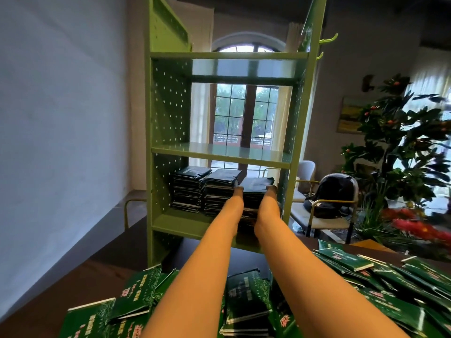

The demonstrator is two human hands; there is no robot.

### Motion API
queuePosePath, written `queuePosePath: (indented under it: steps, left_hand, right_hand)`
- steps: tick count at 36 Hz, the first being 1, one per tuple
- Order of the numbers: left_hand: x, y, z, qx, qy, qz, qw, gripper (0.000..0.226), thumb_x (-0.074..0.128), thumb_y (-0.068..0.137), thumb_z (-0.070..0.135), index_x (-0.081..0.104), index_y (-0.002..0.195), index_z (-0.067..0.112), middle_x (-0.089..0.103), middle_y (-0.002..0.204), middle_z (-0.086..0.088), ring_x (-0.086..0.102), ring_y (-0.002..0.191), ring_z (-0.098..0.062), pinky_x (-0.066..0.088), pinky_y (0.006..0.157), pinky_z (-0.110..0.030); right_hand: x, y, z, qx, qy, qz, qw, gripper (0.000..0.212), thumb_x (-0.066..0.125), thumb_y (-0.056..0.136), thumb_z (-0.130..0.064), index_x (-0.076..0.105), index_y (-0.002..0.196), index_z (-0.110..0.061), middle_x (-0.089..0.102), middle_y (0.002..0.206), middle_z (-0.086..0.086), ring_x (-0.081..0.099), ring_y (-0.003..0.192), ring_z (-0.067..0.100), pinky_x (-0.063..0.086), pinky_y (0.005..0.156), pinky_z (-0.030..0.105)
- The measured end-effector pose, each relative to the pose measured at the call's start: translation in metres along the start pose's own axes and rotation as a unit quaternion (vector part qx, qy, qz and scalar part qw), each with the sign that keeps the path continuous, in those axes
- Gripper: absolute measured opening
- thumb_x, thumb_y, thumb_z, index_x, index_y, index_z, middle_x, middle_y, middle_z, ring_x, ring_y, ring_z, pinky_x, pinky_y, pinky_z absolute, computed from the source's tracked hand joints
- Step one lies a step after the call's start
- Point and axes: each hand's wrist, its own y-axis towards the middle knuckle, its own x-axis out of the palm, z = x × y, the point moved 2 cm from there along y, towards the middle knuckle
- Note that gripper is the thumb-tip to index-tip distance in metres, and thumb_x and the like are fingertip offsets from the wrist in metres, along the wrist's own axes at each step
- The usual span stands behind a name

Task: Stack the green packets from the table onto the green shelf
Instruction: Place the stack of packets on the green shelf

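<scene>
At far left, a dark table (73,276), its near edge strewn with loose green packets (136,291). Just behind them, standing on that table, the green shelf (219,152), with perforated side panels and a paned window (244,113) showing through its open back. On the lowest board, 3 piles of dark packets side by side: left stack (188,189), then middle stack (220,191) close against it, then right stack (256,185).

Left hand (235,203) laid flat against the left face of the right stack, squeezed between it and the middle stack; fingers (238,191) straight and together, tips at the top edge, thumb hidden. Right hand (268,206) mirrored on the right face, just inside the side panel; fingers (271,190) likewise extended, tips barely hooked over the top packet. Right stack pressed between the 2 palms; not clear whether its foot sits on the board.

Further right, more packets heaped over the table, then a chair (324,223) bearing a black bag (334,191), a leafy plant (402,142) with orange fruit, and red flowers (419,225).
</scene>
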Motion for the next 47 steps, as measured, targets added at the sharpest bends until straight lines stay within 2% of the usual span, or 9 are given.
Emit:
queuePosePath:
  steps: [8,12,16,19,22,24,33,39,47]
  left_hand:
    - [0.004,0.018,-0.003,-0.014,-0.084,0.032,0.996,0.076,0.038,0.091,0.066,0.047,0.141,0.01,0.055,0.134,-0.019,0.052,0.121,-0.037,0.042,0.106,-0.05]
    - [-0.008,-0.006,-0.006,0.0,-0.133,0.019,0.991,0.051,0.036,0.099,0.05,0.056,0.125,0.01,0.062,0.116,-0.015,0.055,0.116,-0.033,0.045,0.101,-0.043]
    - [-0.017,-0.025,-0.006,-0.031,-0.143,-0.01,0.989,0.054,0.037,0.102,0.042,0.042,0.141,0.005,0.059,0.101,-0.01,0.059,0.102,-0.034,0.048,0.086,-0.037]
    - [-0.019,-0.032,-0.006,-0.061,-0.176,-0.028,0.982,0.058,0.036,0.1,0.049,0.044,0.139,0.006,0.057,0.096,-0.014,0.056,0.083,-0.029,0.045,0.071,-0.036]
    - [-0.017,-0.031,-0.01,-0.095,-0.232,-0.063,0.966,0.065,0.034,0.097,0.055,0.044,0.136,0.005,0.054,0.129,-0.02,0.054,0.115,-0.034,0.044,0.095,-0.042]
    - [-0.015,-0.03,-0.011,-0.105,-0.248,-0.071,0.96,0.059,0.035,0.096,0.056,0.05,0.118,0.004,0.049,0.139,-0.02,0.048,0.126,-0.034,0.034,0.11,-0.043]
    - [0.0,-0.015,-0.011,-0.105,-0.298,-0.047,0.948,0.055,0.047,0.09,0.051,0.064,0.119,0.007,0.065,0.12,-0.018,0.058,0.121,-0.031,0.042,0.108,-0.041]
    - [0.002,-0.001,-0.01,-0.109,-0.282,-0.026,0.953,0.077,0.043,0.089,0.061,0.04,0.145,0.008,0.044,0.145,-0.023,0.041,0.134,-0.039,0.03,0.115,-0.051]
    - [0.001,0.005,-0.008,-0.106,-0.263,-0.017,0.959,0.078,0.041,0.09,0.061,0.036,0.147,0.01,0.042,0.146,-0.022,0.041,0.134,-0.039,0.032,0.114,-0.052]
  right_hand:
    - [0.005,0.0,-0.013,0.029,-0.023,0.0,0.999,0.053,0.033,0.101,-0.041,0.038,0.141,-0.006,0.043,0.143,0.019,0.043,0.128,0.033,0.036,0.098,0.043]
    - [0.001,0.007,-0.004,-0.01,-0.051,-0.019,0.998,0.05,0.03,0.103,-0.04,0.043,0.137,-0.005,0.049,0.137,0.017,0.05,0.093,0.025,0.039,0.082,0.034]
    - [-0.002,0.015,0.003,-0.069,-0.083,-0.026,0.994,0.05,0.021,0.104,-0.039,0.032,0.145,-0.012,0.043,0.145,0.011,0.05,0.124,0.026,0.042,0.091,0.031]
    - [-0.002,0.016,0.0,-0.044,-0.072,-0.024,0.996,0.055,0.023,0.103,-0.045,0.039,0.14,-0.009,0.048,0.139,0.014,0.049,0.125,0.031,0.042,0.091,0.038]
    - [-0.003,0.014,-0.004,0.001,-0.049,-0.005,0.999,0.061,0.025,0.101,-0.051,0.047,0.133,-0.004,0.053,0.131,0.019,0.051,0.119,0.035,0.041,0.085,0.042]
    - [-0.003,0.014,-0.003,0.001,-0.054,-0.004,0.999,0.062,0.025,0.1,-0.052,0.047,0.133,-0.004,0.053,0.131,0.02,0.052,0.119,0.035,0.042,0.087,0.042]
    - [-0.003,0.013,-0.006,0.011,-0.028,-0.019,0.999,0.064,0.021,0.102,-0.05,0.042,0.138,-0.001,0.047,0.139,0.016,0.044,0.129,0.033,0.036,0.102,0.042]
    - [-0.003,0.019,-0.005,-0.01,-0.063,0.001,0.998,0.059,0.028,0.101,-0.047,0.045,0.134,0.0,0.049,0.137,0.02,0.047,0.125,0.033,0.037,0.099,0.04]
    - [0.0,0.028,0.001,-0.024,-0.089,0.009,0.996,0.059,0.031,0.101,-0.048,0.036,0.141,-0.005,0.043,0.141,0.019,0.044,0.128,0.034,0.036,0.103,0.043]
